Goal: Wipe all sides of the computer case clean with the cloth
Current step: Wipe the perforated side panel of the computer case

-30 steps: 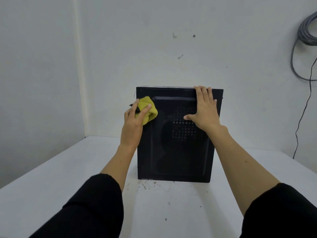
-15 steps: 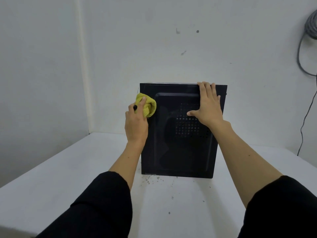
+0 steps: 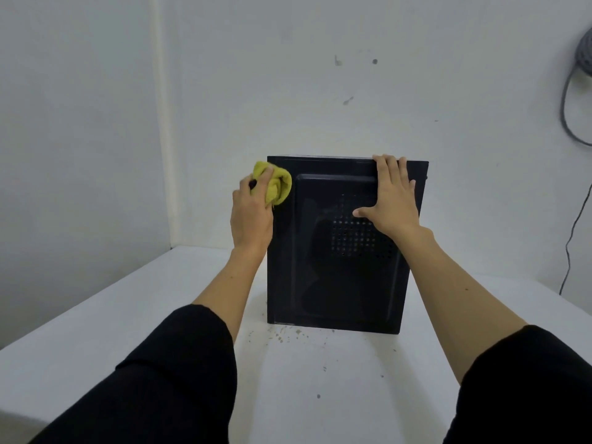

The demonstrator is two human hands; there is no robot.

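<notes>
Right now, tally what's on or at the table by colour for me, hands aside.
Black: 1, the computer case, standing upright on the white table.
Yellow: 1, the cloth, gripped by the left hand at the case's top left corner.
Total: 2.
The right hand lies flat on the case.

Views: one only, worn on the head.
Facing: forward and down, toward the room corner across the worktop (image 3: 96,331).
Nearness: arm's reach of the computer case (image 3: 336,267), seen square on near frame centre.
Lens: wide-angle, sleeves filling both lower corners.
</notes>
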